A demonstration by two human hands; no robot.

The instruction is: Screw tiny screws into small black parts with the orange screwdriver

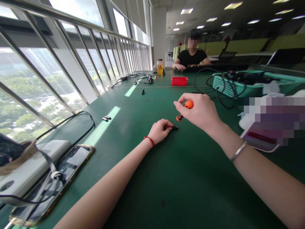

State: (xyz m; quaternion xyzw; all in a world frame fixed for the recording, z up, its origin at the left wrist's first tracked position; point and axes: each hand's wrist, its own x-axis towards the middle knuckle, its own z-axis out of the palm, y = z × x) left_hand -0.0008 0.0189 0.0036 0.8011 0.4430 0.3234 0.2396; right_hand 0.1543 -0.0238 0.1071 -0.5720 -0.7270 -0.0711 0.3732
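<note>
My right hand [200, 111] grips the orange and black handle of a screwdriver [188, 104], its fingers closed round it. The thin shaft slants down to the left, and its tip meets a small black part [175, 128] on the green table [147, 165]. My left hand [160, 131] pinches that black part against the tabletop, covering much of it. Whether a screw sits under the tip is too small to tell.
Left are a phone [78, 156], a white power bank-like box [52, 152] and cables. Small black pieces [106, 118] lie beyond. Farther off are a red tray [179, 81], a teal basket [228, 84] with cables, a jar [159, 67] and a seated person [193, 57].
</note>
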